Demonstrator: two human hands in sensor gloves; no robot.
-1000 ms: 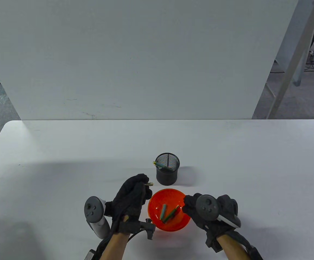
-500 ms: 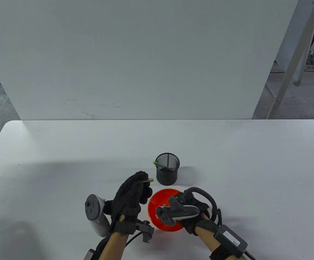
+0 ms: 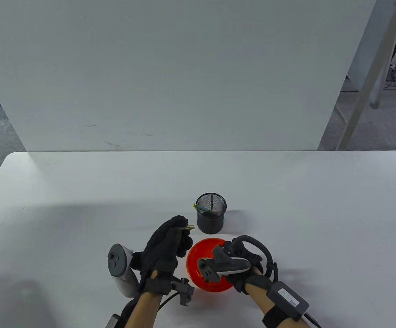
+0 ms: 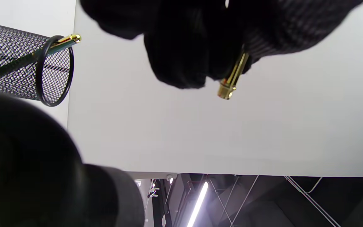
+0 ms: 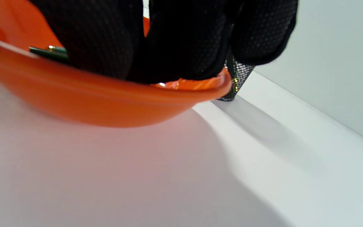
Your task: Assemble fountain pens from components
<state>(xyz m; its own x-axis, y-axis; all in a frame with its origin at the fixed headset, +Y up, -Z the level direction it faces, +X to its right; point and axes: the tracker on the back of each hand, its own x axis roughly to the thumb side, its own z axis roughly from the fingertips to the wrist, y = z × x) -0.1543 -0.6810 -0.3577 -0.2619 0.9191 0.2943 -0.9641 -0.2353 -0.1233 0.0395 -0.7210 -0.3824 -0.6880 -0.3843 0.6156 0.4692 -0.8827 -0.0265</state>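
Fingers [image 3: 181, 223] of left hand [image 3: 165, 247] pinch gold pen part [image 3: 187, 228] — right hand's [image 3: 242, 264] grip inside orange bowl [image 3: 193, 266] hidden.

Mesh cup [image 3: 211, 213] stands just behind orange bowl [image 3: 194, 254], narrow gap btwn them. Wide bare table [image 3: 304, 205] to the right & far side; white board [image 3: 170, 75] blocks the back.

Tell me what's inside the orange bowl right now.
The right hand reaches into the orange bowl, covering most of its inside. The right wrist view shows only a green pen part with a gold end above the rim. Anything else is hidden.
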